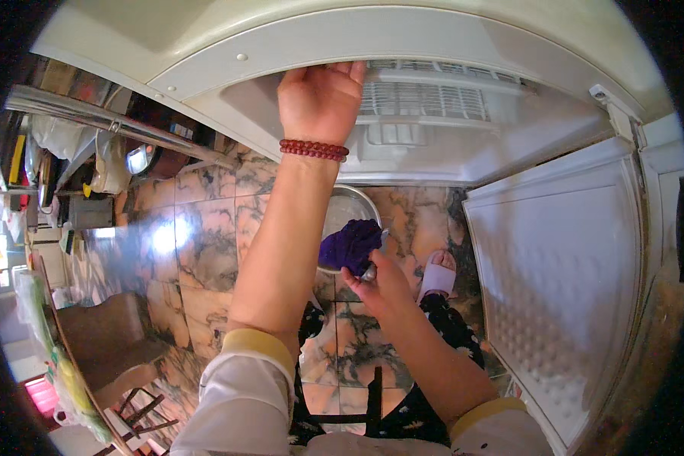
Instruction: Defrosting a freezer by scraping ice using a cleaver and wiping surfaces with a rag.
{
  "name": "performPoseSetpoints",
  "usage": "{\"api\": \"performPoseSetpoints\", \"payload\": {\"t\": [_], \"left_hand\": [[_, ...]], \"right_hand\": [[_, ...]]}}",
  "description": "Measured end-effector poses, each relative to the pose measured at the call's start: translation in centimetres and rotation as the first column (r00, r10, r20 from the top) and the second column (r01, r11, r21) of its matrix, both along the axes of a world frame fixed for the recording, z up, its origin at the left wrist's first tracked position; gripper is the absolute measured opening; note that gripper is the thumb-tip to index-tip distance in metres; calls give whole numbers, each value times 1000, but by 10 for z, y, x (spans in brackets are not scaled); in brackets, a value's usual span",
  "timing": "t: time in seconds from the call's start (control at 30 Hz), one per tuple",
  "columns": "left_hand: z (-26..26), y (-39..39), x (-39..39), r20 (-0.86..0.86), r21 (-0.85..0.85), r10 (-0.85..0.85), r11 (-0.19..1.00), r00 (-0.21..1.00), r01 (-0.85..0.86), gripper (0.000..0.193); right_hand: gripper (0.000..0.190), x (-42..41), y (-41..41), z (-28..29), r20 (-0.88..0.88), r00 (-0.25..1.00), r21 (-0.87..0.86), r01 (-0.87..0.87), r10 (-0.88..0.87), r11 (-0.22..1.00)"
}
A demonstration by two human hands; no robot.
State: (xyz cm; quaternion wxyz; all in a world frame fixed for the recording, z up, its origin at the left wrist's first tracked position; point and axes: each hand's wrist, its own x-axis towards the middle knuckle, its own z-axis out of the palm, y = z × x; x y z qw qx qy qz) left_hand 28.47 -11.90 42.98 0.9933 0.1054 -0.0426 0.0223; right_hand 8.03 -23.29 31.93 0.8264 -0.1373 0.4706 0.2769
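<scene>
My left hand (319, 102), palm up with a beaded bracelet (313, 150) at the wrist, reaches to the upper edge of an open refrigerator compartment (422, 154). Its fingertips go out of sight behind that frame (376, 34), so whether they grip anything is hidden. Bunched in my right hand (385, 282) is a dark purple cloth (350, 245). A small pale, shiny piece shows by the fingers, too unclear to name. Below the cloth, a round metal basin (347, 199) stands on the floor, partly covered by my left forearm.
The refrigerator door (547, 256) hangs open on the right. White wire shelving (427, 100) shows inside the compartment. On the left are a metal rack (91, 117) with bags and pots, and a brown chair (108, 336). My slippered foot (439, 276) rests on marble-patterned tiles (205, 239).
</scene>
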Motion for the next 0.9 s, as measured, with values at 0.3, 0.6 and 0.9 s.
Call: {"api": "performPoseSetpoints", "payload": {"t": [0.3,0.6,0.9], "left_hand": [[7,-4,11,39,42,-16,999,999,14,25],[5,1,11,-24,135,88,987,996,-84,25],[6,-13,16,-52,182,51,982,997,-41,26]], "right_hand": [[20,0,-1,-1,-22,999,35,35,-35,999],[19,-1,0,3,13,999,18,-30,30,999],[19,-2,-1,-2,10,1000,52,-16,15,999]]}}
